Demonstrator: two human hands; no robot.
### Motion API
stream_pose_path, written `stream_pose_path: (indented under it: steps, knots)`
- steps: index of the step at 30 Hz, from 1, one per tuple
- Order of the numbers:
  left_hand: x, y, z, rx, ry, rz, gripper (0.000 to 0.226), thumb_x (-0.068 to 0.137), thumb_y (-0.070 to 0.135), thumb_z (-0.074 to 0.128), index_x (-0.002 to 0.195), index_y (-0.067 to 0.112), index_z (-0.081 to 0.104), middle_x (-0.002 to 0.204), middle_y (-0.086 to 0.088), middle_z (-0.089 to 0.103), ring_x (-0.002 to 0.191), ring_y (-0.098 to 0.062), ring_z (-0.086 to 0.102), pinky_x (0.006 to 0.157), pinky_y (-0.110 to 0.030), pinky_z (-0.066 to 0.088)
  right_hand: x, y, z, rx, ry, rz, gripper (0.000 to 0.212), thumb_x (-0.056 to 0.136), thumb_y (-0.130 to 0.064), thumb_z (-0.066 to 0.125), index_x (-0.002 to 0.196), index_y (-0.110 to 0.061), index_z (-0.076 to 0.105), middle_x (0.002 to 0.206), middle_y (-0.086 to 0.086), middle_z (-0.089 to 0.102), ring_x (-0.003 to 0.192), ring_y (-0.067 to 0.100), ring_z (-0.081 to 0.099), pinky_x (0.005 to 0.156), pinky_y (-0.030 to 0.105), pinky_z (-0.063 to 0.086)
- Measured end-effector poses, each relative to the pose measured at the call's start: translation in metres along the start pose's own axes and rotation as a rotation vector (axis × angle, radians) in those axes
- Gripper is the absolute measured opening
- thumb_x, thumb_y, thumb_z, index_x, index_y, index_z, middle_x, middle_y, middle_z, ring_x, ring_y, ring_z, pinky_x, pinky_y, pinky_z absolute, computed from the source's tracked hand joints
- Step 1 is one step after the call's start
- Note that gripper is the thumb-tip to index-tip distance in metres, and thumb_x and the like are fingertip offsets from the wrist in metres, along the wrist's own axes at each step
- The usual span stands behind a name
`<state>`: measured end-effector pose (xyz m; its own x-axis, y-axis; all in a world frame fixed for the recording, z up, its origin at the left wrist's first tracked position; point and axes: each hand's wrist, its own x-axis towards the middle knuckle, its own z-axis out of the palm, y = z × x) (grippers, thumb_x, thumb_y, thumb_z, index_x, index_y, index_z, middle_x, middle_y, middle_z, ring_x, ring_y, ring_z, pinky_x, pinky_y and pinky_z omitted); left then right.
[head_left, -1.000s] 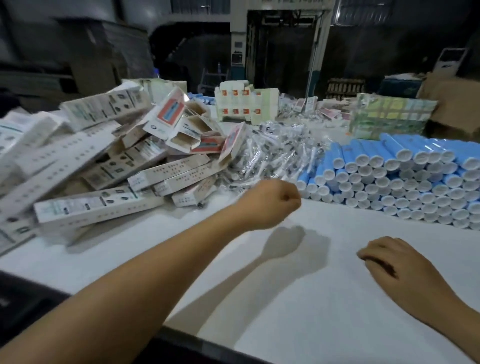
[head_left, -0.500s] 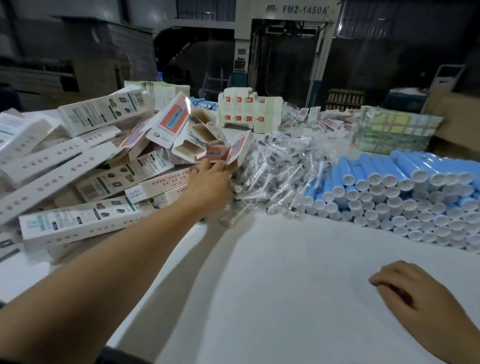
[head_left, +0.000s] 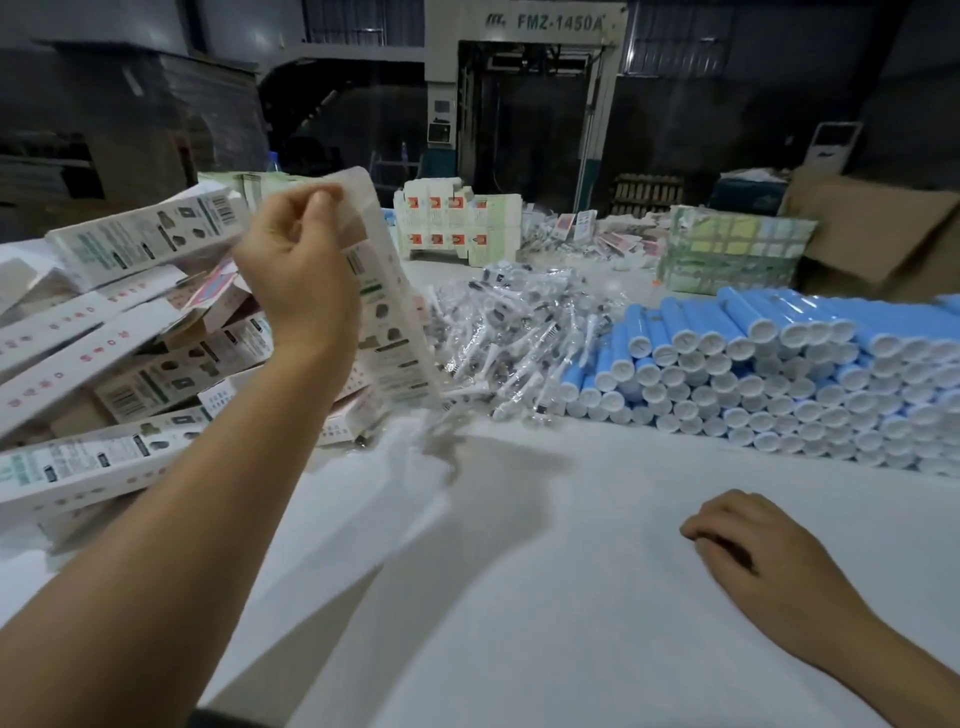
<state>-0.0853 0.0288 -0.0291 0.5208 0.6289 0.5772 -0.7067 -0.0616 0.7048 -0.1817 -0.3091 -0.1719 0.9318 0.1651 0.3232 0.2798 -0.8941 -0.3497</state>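
The left hand (head_left: 296, 270) is raised above the left side of the white cloth-covered surface (head_left: 519, 597). Its thumb and curled fingers pinch the upper end of a long, flat white cardboard carton (head_left: 395, 332). The carton hangs tilted, its top near the fingertips and its lower end pointing down toward the middle of the surface, just clear of it. Its face is pale, printed with small green bands, grey pictures and lines of fine text. The print is blurred, so the wording cannot be read.

The carton is in front of a loose heap of similar white printed cartons (head_left: 130, 332) piled along the left edge. Just beside its lower end, toward the far middle, is a mound of clear-wrapped white brush heads (head_left: 519, 338).

The right hand (head_left: 769, 561) rests on the surface near the right edge, fingers loosely bent, holding nothing. Beyond it, along the right edge, is a stack of blue tubes with white caps (head_left: 779, 374).
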Motion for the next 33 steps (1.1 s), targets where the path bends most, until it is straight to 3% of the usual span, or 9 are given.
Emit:
stream_pose_path:
  steps: [3,7,9,11,14,19,23,28,33]
  knots:
    - [-0.015,0.014,0.01,0.031,-0.153,-0.309,0.019,0.09,0.017,0.06,0.072,0.02,0.064,0.079,0.003,0.066,0.074,-0.014,0.064,0.069,-0.033,0.057,0.0,0.002,0.001,-0.018,0.014,-0.001,0.017,0.087,-0.006,0.063,0.088,-0.022,0.07,0.088,-0.019,0.056,0.091,0.005,0.052,0.074,0.011,0.034]
    - [-0.069,0.01,0.036,0.206,-0.72,-0.791,0.012,0.088,0.006,0.059,0.082,0.008,0.069,0.061,-0.002,0.067,0.046,-0.013,0.058,0.046,-0.02,0.047,0.002,0.004,0.001,0.079,0.026,0.038,0.014,0.089,-0.01,0.061,0.087,-0.02,0.071,0.086,-0.014,0.061,0.089,0.001,0.054,0.075,0.008,0.036]
    - [-0.1,0.002,0.053,0.373,-1.059,-0.712,0.014,0.09,0.005,0.058,0.086,0.006,0.071,0.062,-0.002,0.064,0.044,-0.012,0.049,0.044,-0.016,0.038,0.003,0.005,0.0,0.345,0.076,0.143,0.017,0.09,-0.01,0.059,0.083,-0.017,0.073,0.08,-0.005,0.068,0.08,0.002,0.059,0.07,0.01,0.042]
    - [-0.133,-0.003,0.076,0.585,-1.381,-0.442,0.013,0.089,0.008,0.06,0.088,0.007,0.073,0.074,-0.002,0.065,0.056,-0.013,0.051,0.046,-0.017,0.04,0.005,0.007,-0.006,0.756,0.103,0.26,0.025,0.095,-0.008,0.051,0.084,-0.015,0.073,0.073,0.006,0.071,0.066,0.013,0.061,0.062,0.017,0.046]
    - [-0.185,-0.007,0.108,0.777,-1.648,-0.129,0.009,0.087,0.011,0.059,0.093,0.006,0.063,0.095,-0.007,0.064,0.082,-0.021,0.057,0.063,-0.027,0.043,0.007,0.017,-0.011,1.064,0.039,0.306,0.029,0.097,-0.006,0.043,0.092,-0.012,0.071,0.067,0.015,0.064,0.058,0.02,0.052,0.054,0.023,0.041]
    - [-0.224,-0.02,0.119,0.882,-1.584,0.117,0.031,0.079,0.016,0.068,0.098,0.017,0.042,0.092,-0.003,0.055,0.079,-0.023,0.051,0.062,-0.032,0.038,0.008,0.024,-0.014,1.033,-0.027,0.306,0.035,0.086,0.012,0.047,0.11,-0.009,0.063,0.062,0.013,0.055,0.046,0.012,0.048,0.043,0.019,0.036]
    - [-0.222,-0.026,0.115,0.743,-1.506,0.089,0.009,0.095,0.028,0.044,0.096,0.021,0.039,0.089,-0.003,0.061,0.076,-0.023,0.056,0.059,-0.035,0.038,0.008,0.021,-0.016,1.08,-0.062,0.231,0.056,0.079,0.026,0.044,0.122,-0.008,0.053,0.067,0.01,0.066,0.053,0.011,0.063,0.05,0.014,0.047]
    - [-0.212,-0.03,0.1,0.824,-1.541,0.243,0.062,0.074,0.078,0.043,0.11,0.027,0.043,0.095,0.015,0.054,0.085,-0.014,0.054,0.061,-0.03,0.033,0.012,0.029,-0.013,1.02,0.194,0.397,0.053,0.084,0.016,0.049,0.124,-0.019,0.052,0.059,-0.004,0.059,0.05,0.007,0.055,0.047,0.019,0.045]
    - [-0.202,-0.04,0.077,1.107,-1.483,0.452,0.09,0.07,0.076,0.056,0.138,0.025,0.026,0.126,0.005,0.045,0.115,-0.02,0.044,0.078,-0.034,0.031,0.015,0.035,-0.011,1.14,0.271,0.469,0.045,0.086,0.011,0.053,0.108,-0.027,0.06,0.063,-0.005,0.064,0.062,0.014,0.059,0.065,0.029,0.045]
